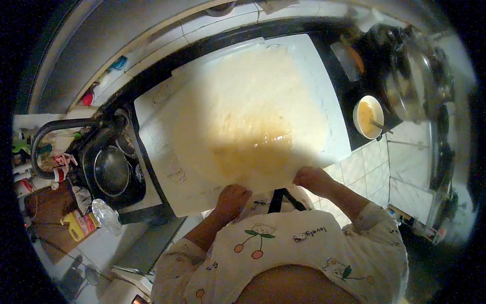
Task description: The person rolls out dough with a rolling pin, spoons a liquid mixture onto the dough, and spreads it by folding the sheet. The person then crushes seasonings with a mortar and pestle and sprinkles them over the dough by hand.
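Observation:
A wide, thin sheet of pale dough [263,86] is spread over a white mat [329,101] on the counter. Glossy yellowish liquid [258,137] coats the middle and near part of the dough. My left hand [233,198] is closed with curled fingers at the dough's near edge. To its right, my right hand [311,180] is likewise closed on the near edge; its fingertips are partly hidden. A white bowl [368,117] of yellowish liquid stands right of the mat, with a dark-handled utensil [379,125] leaning in it.
At the left is a dark sink with a black faucet [66,124] and a round metal strainer or pan [112,171]. Foil-covered something [106,217] and a yellow package [78,225] lie nearer. A large pot [412,83] stands at the far right.

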